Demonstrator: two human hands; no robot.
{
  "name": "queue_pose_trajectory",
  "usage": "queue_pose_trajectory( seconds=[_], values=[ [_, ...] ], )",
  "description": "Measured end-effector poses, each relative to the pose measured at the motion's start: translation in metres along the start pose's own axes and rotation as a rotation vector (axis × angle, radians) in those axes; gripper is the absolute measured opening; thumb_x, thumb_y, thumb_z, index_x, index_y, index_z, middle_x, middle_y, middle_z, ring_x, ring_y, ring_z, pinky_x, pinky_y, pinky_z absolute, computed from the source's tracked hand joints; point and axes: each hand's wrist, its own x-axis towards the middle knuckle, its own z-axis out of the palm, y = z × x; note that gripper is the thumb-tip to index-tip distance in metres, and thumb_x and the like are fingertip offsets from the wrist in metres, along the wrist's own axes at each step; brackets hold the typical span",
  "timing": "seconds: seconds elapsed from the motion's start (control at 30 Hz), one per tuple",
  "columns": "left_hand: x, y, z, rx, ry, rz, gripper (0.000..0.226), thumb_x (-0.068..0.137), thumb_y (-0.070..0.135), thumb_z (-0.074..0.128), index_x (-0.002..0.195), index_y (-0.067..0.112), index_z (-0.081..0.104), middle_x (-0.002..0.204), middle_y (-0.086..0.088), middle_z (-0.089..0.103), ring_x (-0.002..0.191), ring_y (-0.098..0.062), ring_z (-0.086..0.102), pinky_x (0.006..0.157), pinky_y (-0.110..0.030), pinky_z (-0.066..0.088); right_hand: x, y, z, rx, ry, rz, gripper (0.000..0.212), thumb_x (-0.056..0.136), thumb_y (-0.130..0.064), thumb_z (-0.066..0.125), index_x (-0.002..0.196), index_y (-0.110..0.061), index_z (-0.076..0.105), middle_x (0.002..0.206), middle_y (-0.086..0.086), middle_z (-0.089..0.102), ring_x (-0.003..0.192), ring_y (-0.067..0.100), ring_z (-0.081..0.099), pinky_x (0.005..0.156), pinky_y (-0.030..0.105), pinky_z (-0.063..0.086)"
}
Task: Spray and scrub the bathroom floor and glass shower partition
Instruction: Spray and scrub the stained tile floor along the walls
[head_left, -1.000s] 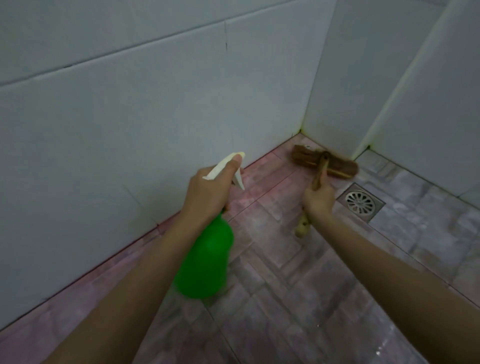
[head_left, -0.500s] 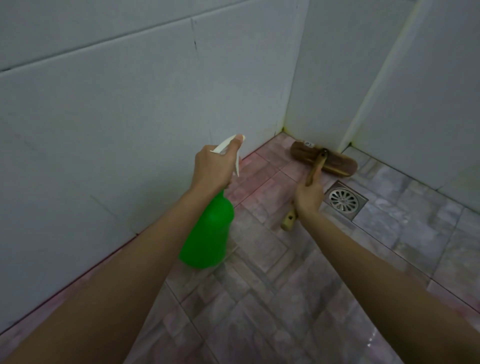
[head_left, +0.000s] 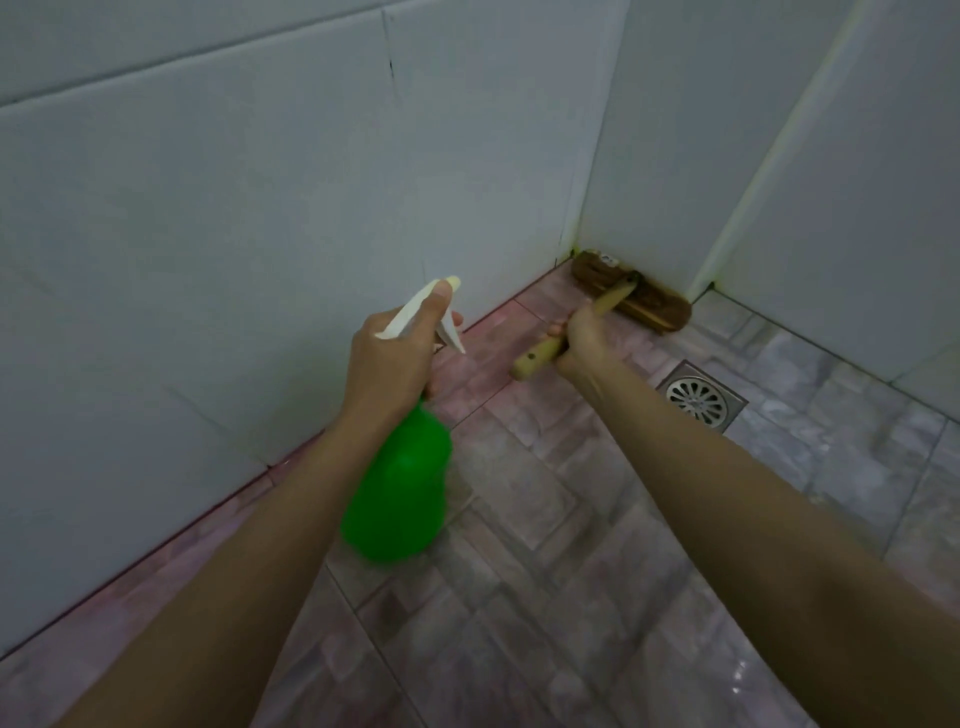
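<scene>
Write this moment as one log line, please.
left hand: holds green spray bottle | right hand: grips scrub brush | brush head: at floor corner

Pretty dim overall, with a flat grey-green cast, and hardly any hard shadows are thrown. A small wet glare is picked up on the floor (head_left: 737, 675) at near right. The green bottle (head_left: 400, 499) is slightly smeared by motion blur. Tile lines on the left wall (head_left: 208, 234) are bowed by the wide lens.
</scene>
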Motion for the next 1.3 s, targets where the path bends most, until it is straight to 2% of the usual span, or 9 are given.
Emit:
queue_pose_trajectory(
  seconds=[0.23,0.43,0.6,0.77,0.87,1.03,1.17,1.23,1.3],
  values=[
    [-0.005,-0.006,-0.031,0.003,0.009,0.032,0.03,0.082,0.069,0.052,0.072,0.052,0.075,0.091,0.003,0.079,0.04,-0.022,0.049,0.045,-0.026,0.042,0.011,0.027,0.002,-0.112,0.287,-0.049,0.047,0.101,-0.042,0.029,0.106,-0.004,0.055,0.073,0.006,0.051,0.069,0.025,0.054,0.073,0.041,0.05],
    [-0.004,-0.009,-0.039,-0.006,0.056,0.027,0.031,0.079,0.07,0.054,0.067,0.051,0.075,0.091,0.004,0.079,0.047,-0.028,0.052,0.046,-0.027,0.044,0.018,0.01,0.027,-0.138,0.091,-0.022,0.044,0.103,-0.038,0.027,0.073,-0.01,0.044,0.06,0.007,0.048,0.047,0.022,0.048,0.045,0.03,0.042],
    [-0.004,-0.015,-0.043,-0.021,0.063,0.03,0.032,0.084,0.066,0.054,0.069,0.049,0.076,0.09,0.003,0.079,0.056,-0.043,0.057,0.05,-0.031,0.045,0.027,0.027,0.013,-0.203,0.357,-0.049,0.054,0.102,-0.04,0.028,0.112,0.004,0.057,0.107,0.011,0.064,0.094,0.03,0.064,0.085,0.042,0.054],
    [-0.006,-0.019,-0.041,-0.035,0.076,0.032,0.032,0.078,0.07,0.055,0.069,0.048,0.077,0.089,0.003,0.079,0.059,-0.04,0.06,0.05,-0.033,0.045,0.035,-0.002,0.032,-0.27,0.108,-0.05,0.042,0.099,-0.028,0.024,0.137,-0.014,0.034,0.081,0.004,0.049,0.059,0.019,0.047,0.065,0.032,0.049],
    [-0.008,-0.021,-0.044,-0.038,0.078,0.037,0.029,0.08,0.069,0.055,0.072,0.051,0.076,0.093,0.002,0.079,0.08,-0.05,0.068,0.052,-0.036,0.047,0.007,-0.004,0.027,-0.295,0.076,-0.14,0.043,0.103,-0.021,0.029,0.144,-0.009,0.033,0.111,0.008,0.051,0.061,0.009,0.04,0.065,0.025,0.045],
    [-0.007,-0.02,-0.049,-0.028,0.084,0.038,0.028,0.083,0.065,0.055,0.072,0.051,0.076,0.092,0.003,0.079,0.077,-0.054,0.066,0.048,-0.031,0.045,0.005,0.001,0.021,-0.161,-0.014,-0.047,0.036,0.104,-0.032,0.025,0.098,-0.008,0.05,0.054,0.003,0.047,0.041,0.015,0.045,0.04,0.021,0.04],
    [-0.008,-0.017,-0.049,-0.03,0.088,0.045,0.028,0.083,0.066,0.055,0.072,0.05,0.076,0.091,0.002,0.079,0.063,-0.052,0.06,0.049,-0.03,0.045,-0.001,-0.018,-0.026,-0.314,-0.175,0.017,0.041,0.102,-0.037,0.033,0.066,-0.017,0.035,0.035,-0.005,0.029,0.022,0.006,0.024,0.03,0.008,0.023],
    [-0.007,-0.016,-0.048,-0.03,0.107,0.048,0.03,0.085,0.064,0.055,0.07,0.049,0.076,0.09,0.003,0.079,0.061,-0.049,0.06,0.049,-0.029,0.045,-0.006,-0.018,-0.061,-0.58,-0.316,0.03,0.034,0.101,-0.036,0.036,0.076,-0.014,0.045,0.043,-0.002,0.039,0.027,0.007,0.03,0.031,0.011,0.026],
    [-0.006,-0.017,-0.046,-0.028,0.119,0.043,0.032,0.088,0.061,0.055,0.071,0.047,0.077,0.09,0.003,0.079,0.073,-0.054,0.064,0.052,-0.03,0.045,0.004,-0.022,-0.084,-1.168,-0.296,-0.306,0.03,0.101,-0.034,0.039,0.106,-0.01,0.057,0.07,0.01,0.06,0.048,0.017,0.052,0.044,0.023,0.043]
  ],
)
